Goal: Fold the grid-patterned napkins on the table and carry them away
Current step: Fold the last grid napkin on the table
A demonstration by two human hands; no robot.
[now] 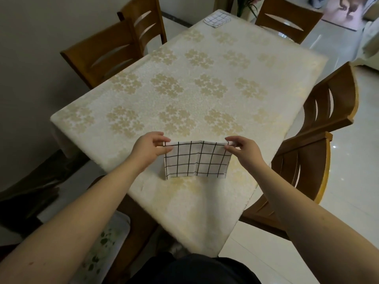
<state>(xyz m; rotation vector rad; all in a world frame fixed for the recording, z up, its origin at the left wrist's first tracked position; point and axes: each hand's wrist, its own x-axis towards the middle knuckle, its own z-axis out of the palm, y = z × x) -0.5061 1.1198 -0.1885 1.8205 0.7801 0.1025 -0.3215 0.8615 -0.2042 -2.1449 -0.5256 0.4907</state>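
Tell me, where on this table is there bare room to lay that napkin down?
The tablecloth lies bare between the held napkin and the second napkin at the far end. Only the near edge is busy, around the left hand and right hand.

I see matt woven cloth napkin (196,159), worktop (184,83) under matt textured floral cloth, chairs (102,56) in satin varnished wood, floor (332,37) glossy tile.
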